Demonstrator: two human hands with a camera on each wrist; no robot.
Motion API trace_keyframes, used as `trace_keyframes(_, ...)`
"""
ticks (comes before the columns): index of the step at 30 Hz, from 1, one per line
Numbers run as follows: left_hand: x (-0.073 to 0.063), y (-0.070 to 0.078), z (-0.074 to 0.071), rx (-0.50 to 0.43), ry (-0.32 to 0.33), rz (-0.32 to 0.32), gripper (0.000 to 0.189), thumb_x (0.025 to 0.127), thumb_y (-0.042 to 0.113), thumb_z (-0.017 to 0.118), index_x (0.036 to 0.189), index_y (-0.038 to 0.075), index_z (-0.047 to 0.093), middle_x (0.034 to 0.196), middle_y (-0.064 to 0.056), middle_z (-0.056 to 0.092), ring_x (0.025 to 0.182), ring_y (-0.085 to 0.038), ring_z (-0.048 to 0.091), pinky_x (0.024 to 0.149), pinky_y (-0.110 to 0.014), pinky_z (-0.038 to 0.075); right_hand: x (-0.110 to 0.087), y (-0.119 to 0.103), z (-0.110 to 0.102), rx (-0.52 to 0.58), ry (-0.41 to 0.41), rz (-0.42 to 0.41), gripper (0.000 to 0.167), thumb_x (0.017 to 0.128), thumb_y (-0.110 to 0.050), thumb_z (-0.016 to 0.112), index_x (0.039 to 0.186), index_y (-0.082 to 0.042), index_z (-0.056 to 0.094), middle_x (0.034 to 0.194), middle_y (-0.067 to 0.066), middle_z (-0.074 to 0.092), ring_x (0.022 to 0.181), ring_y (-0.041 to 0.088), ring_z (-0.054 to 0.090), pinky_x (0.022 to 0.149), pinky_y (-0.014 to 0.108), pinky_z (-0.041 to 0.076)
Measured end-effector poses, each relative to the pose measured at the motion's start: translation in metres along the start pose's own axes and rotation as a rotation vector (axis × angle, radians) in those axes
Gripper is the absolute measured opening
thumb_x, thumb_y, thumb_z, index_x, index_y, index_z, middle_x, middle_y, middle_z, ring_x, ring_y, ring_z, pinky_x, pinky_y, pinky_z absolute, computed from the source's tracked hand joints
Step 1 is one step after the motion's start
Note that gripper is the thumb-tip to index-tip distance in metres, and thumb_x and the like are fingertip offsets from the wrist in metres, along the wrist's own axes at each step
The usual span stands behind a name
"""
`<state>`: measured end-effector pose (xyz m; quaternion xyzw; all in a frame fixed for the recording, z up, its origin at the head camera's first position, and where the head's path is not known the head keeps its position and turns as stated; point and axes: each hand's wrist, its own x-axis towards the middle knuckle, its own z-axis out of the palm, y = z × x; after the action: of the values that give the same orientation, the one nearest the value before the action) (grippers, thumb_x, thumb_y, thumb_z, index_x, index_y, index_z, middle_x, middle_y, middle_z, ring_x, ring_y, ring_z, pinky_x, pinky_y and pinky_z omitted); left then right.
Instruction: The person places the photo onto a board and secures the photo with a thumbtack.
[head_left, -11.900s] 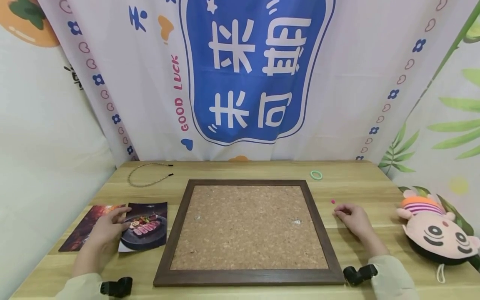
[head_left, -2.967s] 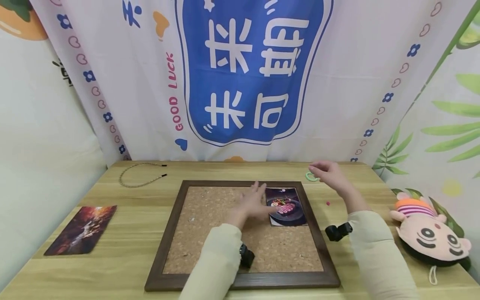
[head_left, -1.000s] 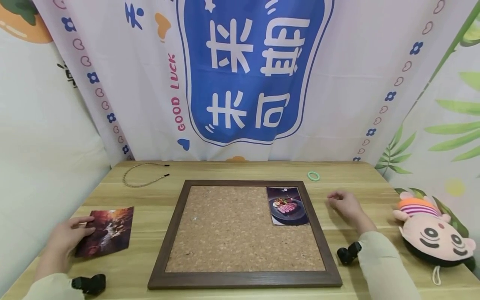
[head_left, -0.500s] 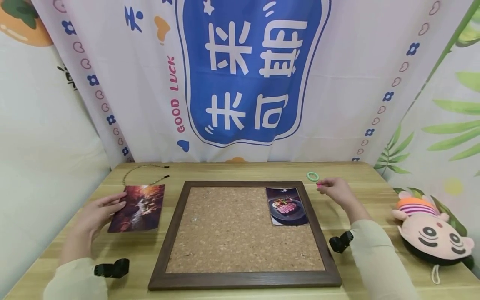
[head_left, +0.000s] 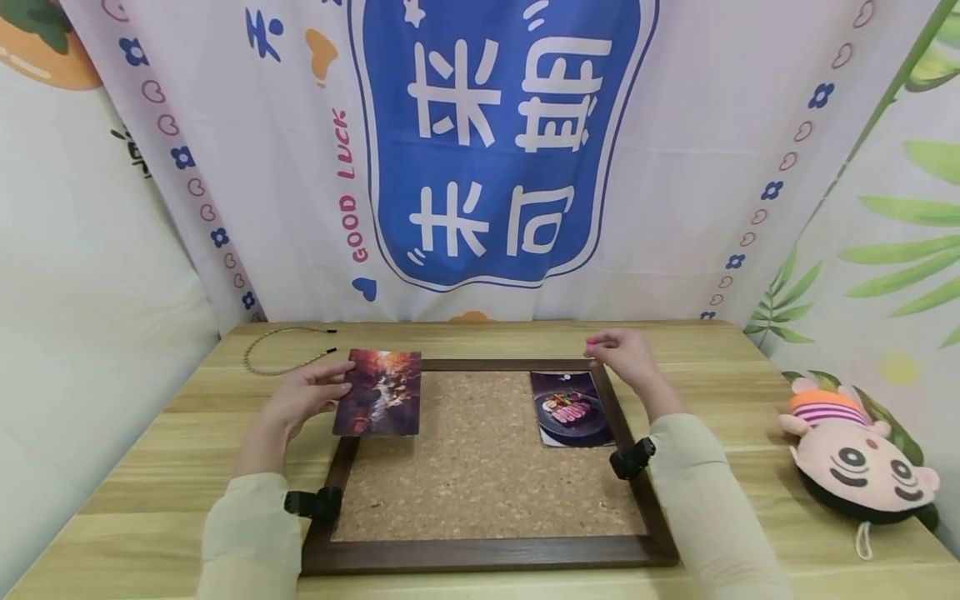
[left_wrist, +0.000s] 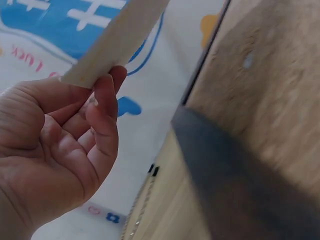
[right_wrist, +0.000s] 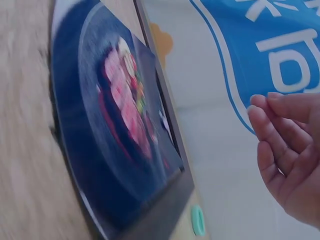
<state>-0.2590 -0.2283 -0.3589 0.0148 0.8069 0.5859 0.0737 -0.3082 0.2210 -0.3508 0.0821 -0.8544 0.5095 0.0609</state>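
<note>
My left hand (head_left: 300, 396) pinches the left edge of a photo (head_left: 381, 392) of a stream among autumn trees, held up over the left part of a framed corkboard (head_left: 480, 492). In the left wrist view the photo's pale back (left_wrist: 120, 42) rises from between thumb and fingers. My right hand (head_left: 626, 358) pinches a small pink push pin (head_left: 590, 343) above the board's top right corner; in the right wrist view the fingertips hide it. Below that hand, a photo of sliced meat on a dark plate (head_left: 573, 412) lies on the cork, with a pale pin (right_wrist: 164, 120) near its top.
A braided cord (head_left: 258, 354) with black ends lies at the table's back left. A green ring (right_wrist: 198, 220) sits beyond the frame, hidden by my right hand in the head view. At the right rests a plush toy (head_left: 855, 458). A printed curtain (head_left: 675, 208) hangs behind.
The meat photo went from the left of the table onto the cork. My left hand lifted the autumn photo and brought it right, over the board; my right hand picked up the pink push pin.
</note>
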Motion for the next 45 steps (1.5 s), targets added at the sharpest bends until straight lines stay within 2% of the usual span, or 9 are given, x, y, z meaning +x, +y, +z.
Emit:
trace_keyframes(6, 0.013, -0.009, 0.021, 0.035, 0.004, 0.009, 0.046, 0.085, 0.009, 0.055, 0.127, -0.003, 0.040, 0.120, -0.024, 0.040, 0.087, -0.014, 0.050, 0.071, -0.030, 0.045, 0.008, -0.006, 0.028, 0.152, 0.033, 0.039, 0.020, 0.081, 0.003, 0.054, 0.095, 0.017, 0.054, 0.082, 0.024, 0.061, 0.068, 0.032, 0.060, 0.067, 0.040, 0.047)
trace_keyframes(10, 0.019, -0.016, 0.033, 0.077, 0.008, 0.000, 0.043, 0.084, 0.006, 0.055, 0.125, -0.002, 0.044, 0.113, -0.021, 0.046, 0.083, -0.017, 0.051, 0.066, -0.030, 0.045, 0.011, -0.010, 0.052, 0.211, 0.018, 0.019, 0.017, 0.081, 0.003, 0.054, 0.092, 0.015, 0.055, 0.079, 0.021, 0.061, 0.074, 0.037, 0.059, 0.068, 0.041, 0.047)
trace_keyframes(16, 0.027, -0.023, 0.044, 0.162, 0.015, 0.030, 0.040, 0.082, 0.003, 0.056, 0.121, -0.005, 0.047, 0.095, -0.013, 0.051, 0.063, -0.015, 0.048, 0.053, -0.028, 0.040, 0.013, -0.022, 0.092, 0.240, -0.020, 0.004, 0.013, 0.080, 0.002, 0.056, 0.089, 0.011, 0.057, 0.076, 0.018, 0.063, 0.078, 0.040, 0.056, 0.071, 0.044, 0.045)
trace_keyframes(20, 0.029, -0.024, 0.048, 0.213, 0.055, 0.061, 0.038, 0.080, -0.001, 0.056, 0.116, -0.008, 0.050, 0.090, -0.015, 0.052, 0.060, -0.015, 0.046, 0.050, -0.027, 0.038, 0.012, -0.030, 0.122, 0.230, -0.052, 0.002, 0.011, 0.079, -0.001, 0.059, 0.086, 0.008, 0.060, 0.073, 0.013, 0.063, 0.074, 0.037, 0.057, 0.068, 0.045, 0.045)
trace_keyframes(24, 0.029, -0.024, 0.052, 0.274, 0.087, 0.089, 0.035, 0.078, -0.004, 0.057, 0.112, -0.009, 0.053, 0.094, -0.021, 0.053, 0.072, -0.022, 0.049, 0.056, -0.029, 0.041, 0.007, -0.037, 0.153, 0.248, -0.102, 0.001, 0.010, 0.078, 0.001, 0.059, 0.084, 0.009, 0.060, 0.071, 0.012, 0.062, 0.069, 0.034, 0.058, 0.062, 0.039, 0.048)
trace_keyframes(28, 0.030, -0.026, 0.055, 0.331, 0.116, 0.092, 0.033, 0.078, -0.003, 0.058, 0.111, -0.006, 0.056, 0.096, -0.021, 0.053, 0.086, -0.028, 0.048, 0.069, -0.036, 0.042, 0.002, -0.043, 0.180, 0.331, -0.149, 0.025, 0.010, 0.079, 0.003, 0.058, 0.084, 0.011, 0.059, 0.071, 0.014, 0.061, 0.069, 0.034, 0.060, 0.059, 0.035, 0.050)
trace_keyframes(30, 0.030, -0.027, 0.056, 0.340, 0.130, 0.089, 0.033, 0.078, -0.002, 0.058, 0.111, -0.006, 0.056, 0.095, -0.020, 0.053, 0.086, -0.029, 0.046, 0.071, -0.039, 0.041, 0.001, -0.045, 0.190, 0.372, -0.165, 0.018, 0.011, 0.079, 0.003, 0.058, 0.085, 0.012, 0.058, 0.073, 0.017, 0.061, 0.070, 0.034, 0.060, 0.059, 0.034, 0.050)
trace_keyframes(37, 0.028, -0.025, 0.060, 0.375, 0.143, 0.085, 0.033, 0.081, 0.003, 0.057, 0.113, -0.003, 0.055, 0.090, -0.014, 0.050, 0.078, -0.026, 0.042, 0.062, -0.034, 0.036, -0.003, -0.042, 0.207, 0.405, -0.176, 0.004, 0.009, 0.079, 0.004, 0.058, 0.082, 0.012, 0.057, 0.079, 0.015, 0.061, 0.070, 0.022, 0.061, 0.061, 0.028, 0.048)
trace_keyframes(45, 0.028, -0.028, 0.060, 0.391, 0.163, 0.081, 0.033, 0.081, 0.003, 0.058, 0.113, -0.002, 0.056, 0.094, -0.016, 0.052, 0.081, -0.026, 0.045, 0.065, -0.036, 0.039, -0.006, -0.039, 0.210, 0.366, -0.138, -0.001, 0.008, 0.077, 0.001, 0.061, 0.081, 0.008, 0.059, 0.072, 0.007, 0.059, 0.063, 0.010, 0.054, 0.059, 0.024, 0.046)
